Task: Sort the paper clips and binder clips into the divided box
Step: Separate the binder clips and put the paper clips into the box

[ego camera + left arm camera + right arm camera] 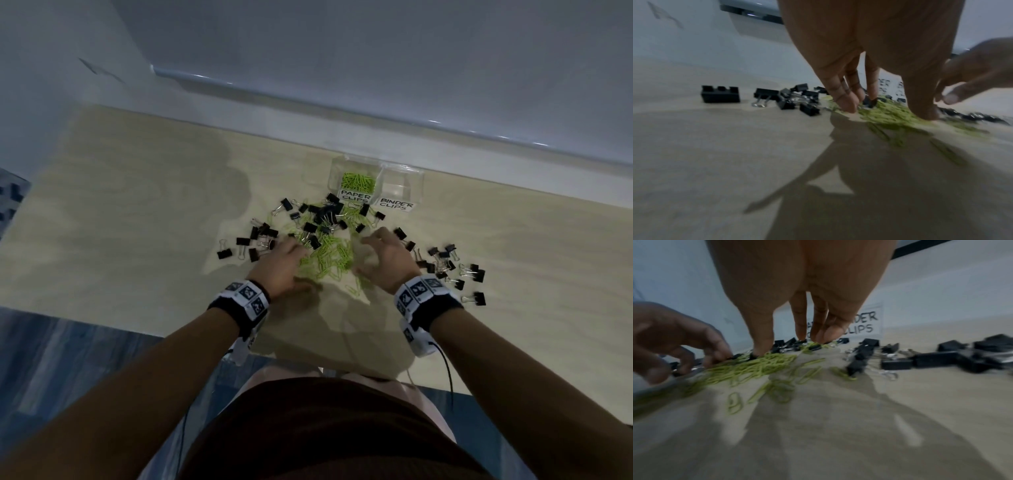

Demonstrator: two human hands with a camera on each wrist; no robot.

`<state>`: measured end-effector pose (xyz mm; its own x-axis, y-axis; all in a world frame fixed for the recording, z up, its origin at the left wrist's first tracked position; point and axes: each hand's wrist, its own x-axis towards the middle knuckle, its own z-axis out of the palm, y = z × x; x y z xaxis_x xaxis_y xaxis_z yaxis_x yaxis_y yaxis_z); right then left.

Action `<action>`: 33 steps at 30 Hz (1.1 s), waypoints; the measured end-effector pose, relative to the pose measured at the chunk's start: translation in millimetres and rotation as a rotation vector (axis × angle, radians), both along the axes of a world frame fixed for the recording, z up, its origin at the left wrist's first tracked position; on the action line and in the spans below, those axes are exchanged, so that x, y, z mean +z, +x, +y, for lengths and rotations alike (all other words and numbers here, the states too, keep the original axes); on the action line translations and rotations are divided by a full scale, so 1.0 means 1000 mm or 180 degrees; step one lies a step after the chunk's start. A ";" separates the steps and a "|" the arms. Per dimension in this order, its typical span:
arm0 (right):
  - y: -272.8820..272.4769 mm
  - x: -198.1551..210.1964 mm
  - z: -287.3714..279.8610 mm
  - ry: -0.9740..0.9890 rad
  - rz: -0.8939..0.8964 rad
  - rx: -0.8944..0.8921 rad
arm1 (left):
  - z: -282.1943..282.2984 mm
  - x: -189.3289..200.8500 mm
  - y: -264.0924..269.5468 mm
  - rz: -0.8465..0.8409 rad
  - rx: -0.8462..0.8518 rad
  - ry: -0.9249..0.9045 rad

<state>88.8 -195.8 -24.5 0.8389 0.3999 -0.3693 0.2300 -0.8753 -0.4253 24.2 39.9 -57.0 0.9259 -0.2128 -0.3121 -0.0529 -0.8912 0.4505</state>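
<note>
A loose pile of green paper clips (330, 255) lies on the table between my hands. My left hand (287, 263) has its fingers (846, 104) pointing down onto the pile's left side. My right hand (383, 257) touches the right side with its fingertips (826, 334); neither hand grips anything. Black binder clips lie scattered to the left (260, 240), behind the pile (322, 216) and to the right (448, 263). The clear divided box (404, 171) stands behind: green clips (358, 180) fill the section labelled PAPER CLIPS, and nothing shows in the BINDER CLIPS section (397, 186).
The box stands close to the white wall (376, 85) at the table's far edge. The table's near edge (102, 325) runs just under my forearms, with blue floor below. Bare tabletop (120, 222) stretches to the left, and more lies right of the binder clips.
</note>
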 end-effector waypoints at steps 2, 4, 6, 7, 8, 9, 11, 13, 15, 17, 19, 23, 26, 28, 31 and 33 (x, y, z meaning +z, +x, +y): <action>-0.001 -0.003 0.014 -0.0108 0.0277 0.0053 | -0.009 -0.006 -0.002 0.0043 -0.0073 0.0158; 0.000 -0.007 0.026 -0.0221 0.0319 0.0124 | -0.016 -0.005 0.002 0.0056 0.0028 0.0202; 0.000 -0.011 0.032 -0.0252 0.0276 0.0216 | -0.021 -0.001 0.010 0.0076 0.0015 0.0210; 0.000 -0.012 0.034 -0.0225 0.0217 0.0273 | -0.025 0.001 0.013 0.0096 -0.0009 0.0176; -0.001 -0.013 0.034 -0.0163 0.0143 0.0314 | -0.028 0.004 0.018 0.0090 -0.0047 0.0161; -0.002 -0.013 0.034 -0.0083 0.0067 0.0334 | -0.031 0.006 0.020 0.0061 -0.0102 0.0172; -0.003 -0.013 0.030 0.0004 -0.0029 0.0348 | -0.038 0.009 0.026 -0.0038 -0.0248 0.0306; -0.003 -0.013 0.025 0.0054 -0.0101 0.0338 | -0.047 0.014 0.029 -0.0139 -0.0473 0.0543; -0.002 -0.012 0.017 0.0184 -0.0179 0.0227 | -0.052 0.016 0.031 -0.0212 -0.0680 0.0738; 0.000 -0.011 0.009 0.0312 -0.0193 -0.0016 | -0.053 0.015 0.034 -0.0223 -0.0816 0.0812; 0.002 -0.011 0.001 0.0456 -0.0084 -0.0363 | -0.052 0.016 0.038 -0.0227 -0.0887 0.0728; 0.017 0.002 -0.006 0.0857 0.0090 -0.1076 | -0.048 0.031 0.050 -0.0103 -0.0395 -0.0081; 0.046 0.020 0.000 0.1178 -0.0030 -0.1322 | -0.049 0.049 0.070 -0.0061 0.0396 -0.0852; 0.071 0.033 0.009 0.1250 -0.0163 -0.1347 | -0.052 0.061 0.090 -0.0032 0.0803 -0.1182; 0.107 0.043 0.025 0.1133 -0.0288 -0.1317 | -0.058 0.074 0.125 -0.0184 0.1102 -0.1253; 0.124 0.045 0.034 0.0945 -0.0289 -0.1284 | -0.061 0.079 0.147 -0.0335 0.1242 -0.1151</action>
